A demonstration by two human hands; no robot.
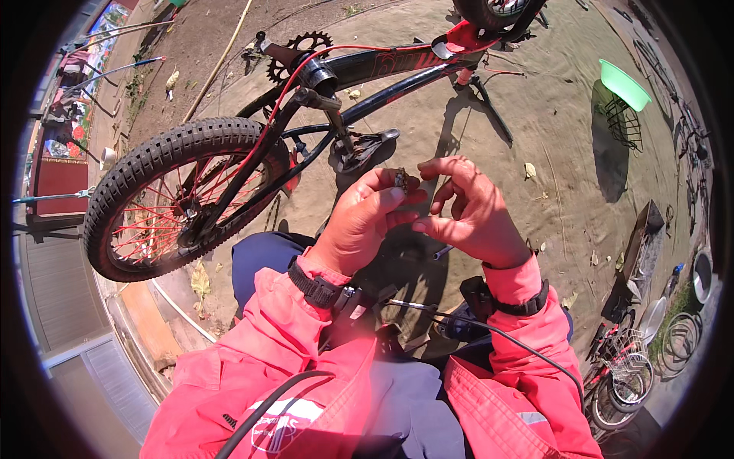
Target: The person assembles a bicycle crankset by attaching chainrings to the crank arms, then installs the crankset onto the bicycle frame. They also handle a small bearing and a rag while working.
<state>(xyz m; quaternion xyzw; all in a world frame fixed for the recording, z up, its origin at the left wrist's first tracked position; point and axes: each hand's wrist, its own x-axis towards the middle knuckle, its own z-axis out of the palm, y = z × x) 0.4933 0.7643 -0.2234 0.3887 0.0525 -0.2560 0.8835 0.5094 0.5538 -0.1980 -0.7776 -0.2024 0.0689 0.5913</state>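
Note:
My left hand (358,222) pinches a small, grimy metal piece (401,180) between thumb and fingers; it looks beaded, but its kind is too small to make out. Close on its right, my right hand (475,218) has thumb and forefinger spread apart, with nothing visible between them. Beyond both hands stands a black and red bicycle frame (397,67), upside down. Its knobby rear wheel (180,203) with red spokes is at the left. A toothed chainring (300,55) shows at the far side of the bottom bracket shell (317,75).
The bicycle rests on a tan ground sheet (550,115). A green basin (625,84) sits over a black wire basket (623,122) at the far right. Several bicycles and wheels (623,375) lie along the right edge. Cables run along my sleeves.

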